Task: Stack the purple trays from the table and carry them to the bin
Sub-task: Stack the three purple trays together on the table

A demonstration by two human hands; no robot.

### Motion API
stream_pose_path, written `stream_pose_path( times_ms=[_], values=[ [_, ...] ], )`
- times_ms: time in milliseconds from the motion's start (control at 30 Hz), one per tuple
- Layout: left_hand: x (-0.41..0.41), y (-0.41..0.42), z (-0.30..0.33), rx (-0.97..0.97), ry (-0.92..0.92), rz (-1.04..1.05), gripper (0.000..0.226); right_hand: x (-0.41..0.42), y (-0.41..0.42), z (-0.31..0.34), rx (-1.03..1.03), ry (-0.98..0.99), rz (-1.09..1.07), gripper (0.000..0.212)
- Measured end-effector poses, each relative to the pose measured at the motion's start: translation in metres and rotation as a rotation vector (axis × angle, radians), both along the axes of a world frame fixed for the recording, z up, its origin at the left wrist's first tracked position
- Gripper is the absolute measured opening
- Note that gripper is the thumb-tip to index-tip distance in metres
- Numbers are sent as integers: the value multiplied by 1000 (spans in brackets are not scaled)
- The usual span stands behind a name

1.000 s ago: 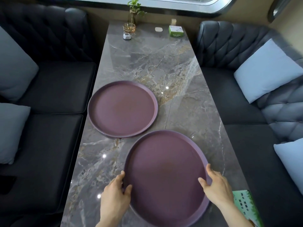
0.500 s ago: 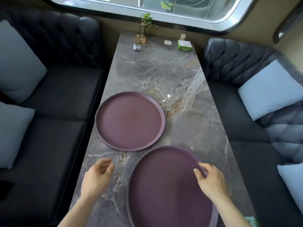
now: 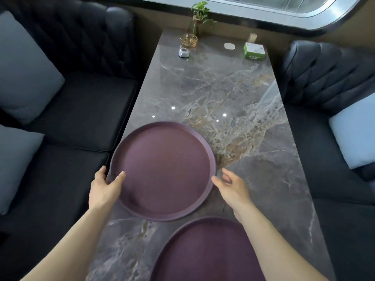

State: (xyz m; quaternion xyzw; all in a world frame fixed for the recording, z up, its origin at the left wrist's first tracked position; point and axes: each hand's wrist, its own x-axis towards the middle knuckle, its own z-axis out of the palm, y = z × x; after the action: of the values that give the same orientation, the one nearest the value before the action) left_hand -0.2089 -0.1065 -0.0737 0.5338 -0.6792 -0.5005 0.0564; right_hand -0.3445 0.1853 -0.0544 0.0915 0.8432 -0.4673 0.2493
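Moved off near tray (image 3: 207,252) since earlier frame, both hands now at far tray (image 3: 164,171). Left hand (image 3: 104,188) on far tray's left rim, thumb lying inside over tray floor, fingers wrapped round outer edge, so gripping rim. Right hand (image 3: 233,188) at right rim, fingers spread and half curled, thumb tip touching or just beside edge; cannot tell if actually gripping. Far tray flat on desk (image 3: 233,94), left-of-centre, its left edge just overhanging desk side. Near tray flat on desk too, bottom of view, cut off by frame, close to far tray but apart, partly under right forearm. Not stacked yet. At desk's far end: green box (image 3: 254,50), small white pad (image 3: 229,46), glass dish (image 3: 188,40), small grey piece (image 3: 184,52), plant (image 3: 199,15). Dark sofas (image 3: 81,110) both sides, pale cushions (image 3: 24,67) on them. No bin seen.
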Motion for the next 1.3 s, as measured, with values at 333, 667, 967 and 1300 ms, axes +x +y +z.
stream_pose_path(
  times_ms=[333,667,967,1300],
  values=[
    [-20,-13,-10,365,273,150,100,-22,-27,-5,-164,-151,-37,82],
    [-10,12,26,417,543,84,104,20,11,28,194,192,-218,41],
    [39,81,47,404,447,-70,50,140,98,37,357,266,-400,18],
    [111,142,10,396,254,-211,39,255,163,19,536,160,-501,15]
  ],
)
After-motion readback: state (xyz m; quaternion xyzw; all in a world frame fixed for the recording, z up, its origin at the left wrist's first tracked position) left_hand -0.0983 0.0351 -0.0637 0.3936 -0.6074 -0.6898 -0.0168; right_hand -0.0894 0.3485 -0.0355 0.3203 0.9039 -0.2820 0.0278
